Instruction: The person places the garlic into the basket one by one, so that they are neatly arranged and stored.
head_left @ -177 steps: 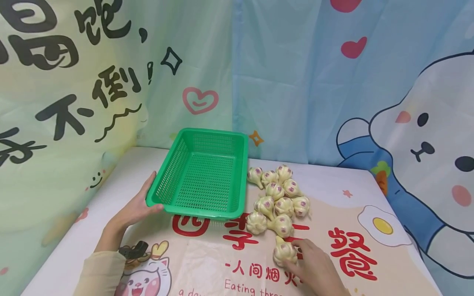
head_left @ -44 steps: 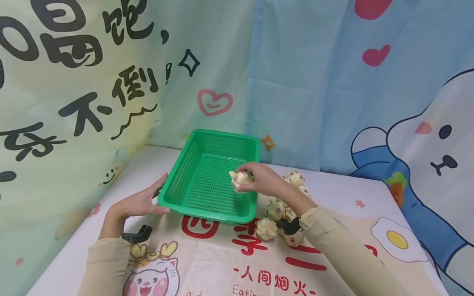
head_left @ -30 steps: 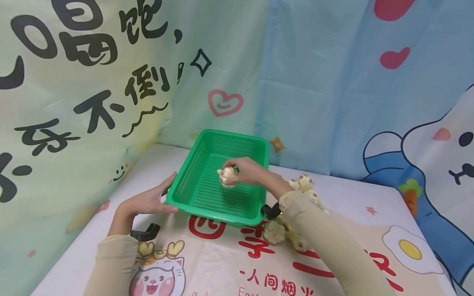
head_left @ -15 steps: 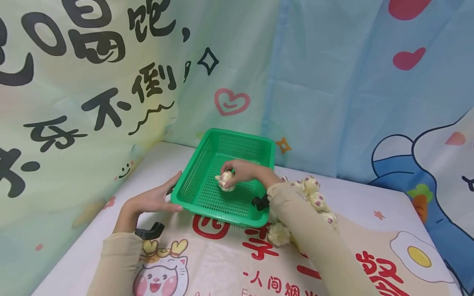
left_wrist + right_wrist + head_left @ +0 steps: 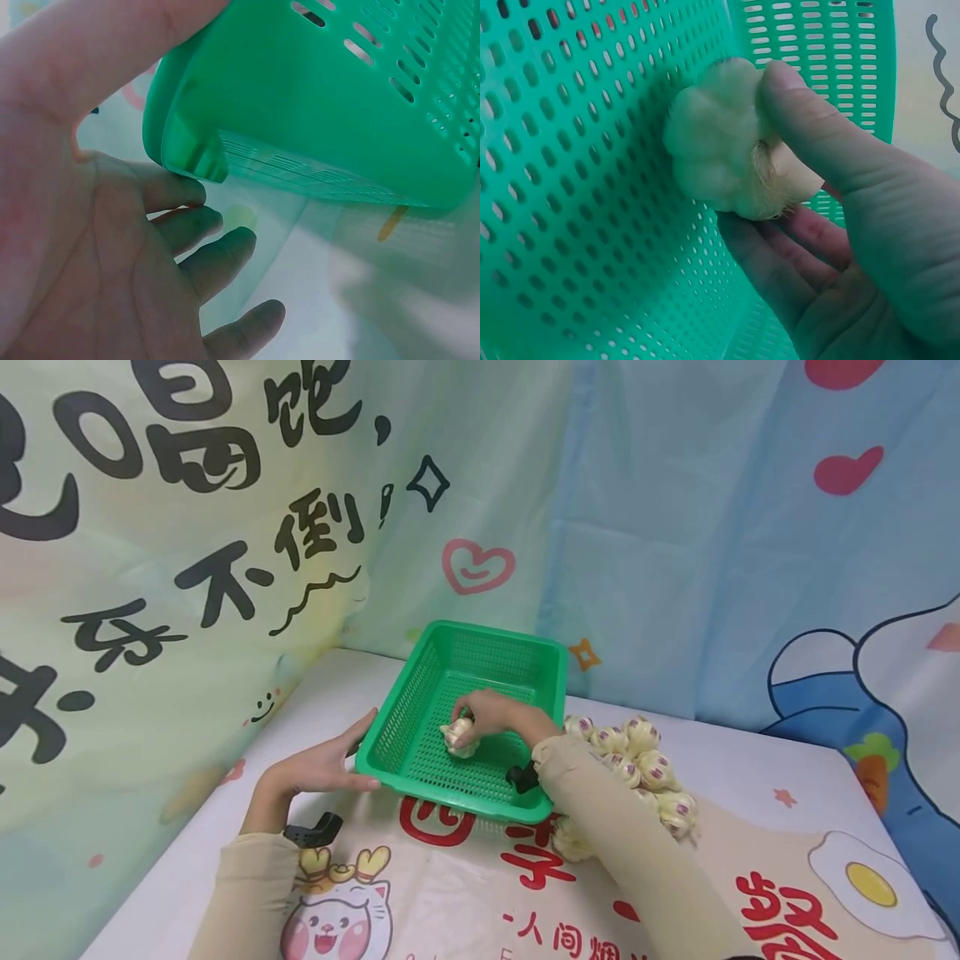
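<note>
A green plastic basket (image 5: pixel 480 810) with slotted walls stands on the table, tipped toward me in the head view. At its near left corner my left hand (image 5: pixel 318 767) holds the rim. The left wrist view shows the thumb over the basket (image 5: pixel 300 97) edge and the fingers of the left hand (image 5: pixel 90 225) at the outside of the corner. Inside the basket, my right hand (image 5: pixel 491 714) pinches a pale garlic bulb (image 5: pixel 457 739) low over the floor. Seen from the right wrist, the thumb and fingers of the right hand (image 5: pixel 840 217) grip the garlic bulb (image 5: pixel 720 142), root tuft showing.
Several more garlic bulbs (image 5: pixel 656 768) lie in a cluster right of the basket, partly hidden by the right sleeve (image 5: pixel 630 835). The printed table mat (image 5: pixel 457 893) spreads in front. A fabric backdrop (image 5: pixel 637 527) hangs behind the table.
The right hand took a garlic bulb from the near end of the cluster, carried it over the basket and lowered it inside. The left hand stays at the corner. The head view has shifted.
</note>
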Action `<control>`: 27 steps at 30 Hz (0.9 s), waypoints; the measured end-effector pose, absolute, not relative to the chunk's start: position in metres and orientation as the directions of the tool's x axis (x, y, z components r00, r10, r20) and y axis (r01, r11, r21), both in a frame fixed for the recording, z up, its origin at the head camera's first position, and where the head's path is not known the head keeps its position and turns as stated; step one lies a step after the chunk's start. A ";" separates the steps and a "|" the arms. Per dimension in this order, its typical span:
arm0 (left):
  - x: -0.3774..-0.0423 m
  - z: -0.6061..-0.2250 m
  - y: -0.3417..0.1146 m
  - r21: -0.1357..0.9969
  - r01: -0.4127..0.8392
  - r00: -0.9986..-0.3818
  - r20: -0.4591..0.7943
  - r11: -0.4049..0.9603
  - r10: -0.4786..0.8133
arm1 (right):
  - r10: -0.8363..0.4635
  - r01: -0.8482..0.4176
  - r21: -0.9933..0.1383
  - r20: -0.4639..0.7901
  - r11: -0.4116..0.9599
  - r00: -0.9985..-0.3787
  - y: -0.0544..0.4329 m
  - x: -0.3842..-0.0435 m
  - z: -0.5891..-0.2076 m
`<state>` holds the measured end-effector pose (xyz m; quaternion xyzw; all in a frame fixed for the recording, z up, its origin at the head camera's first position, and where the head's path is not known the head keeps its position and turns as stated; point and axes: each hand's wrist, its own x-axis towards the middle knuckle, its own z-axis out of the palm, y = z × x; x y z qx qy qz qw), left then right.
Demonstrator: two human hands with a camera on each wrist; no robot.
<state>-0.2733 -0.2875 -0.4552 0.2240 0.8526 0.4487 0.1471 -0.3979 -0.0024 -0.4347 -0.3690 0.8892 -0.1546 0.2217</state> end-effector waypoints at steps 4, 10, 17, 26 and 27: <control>-0.271 -0.455 -0.287 0.830 0.240 -0.861 -0.058 0.503 0.506 | -0.723 -0.581 -0.447 -0.275 0.680 -0.634 -0.004 -0.396 -0.439; -0.270 -0.453 -0.287 0.823 0.245 -0.858 -0.062 0.513 0.510 | -0.714 -0.562 -0.463 -0.278 0.686 -0.643 -0.002 -0.397 -0.443; -0.274 -0.454 -0.285 0.826 0.261 -0.850 -0.048 0.499 0.524 | -0.718 -0.552 -0.490 -0.263 0.674 -0.644 0.005 -0.397 -0.437; -0.271 -0.453 -0.286 0.828 0.242 -0.855 -0.064 0.506 0.515 | -0.721 -0.556 -0.520 -0.185 0.648 -0.668 0.033 -0.381 -0.393; -0.271 -0.453 -0.287 0.827 0.240 -0.857 -0.065 0.507 0.512 | -0.721 -0.558 -0.525 -0.168 0.642 -0.672 0.037 -0.378 -0.390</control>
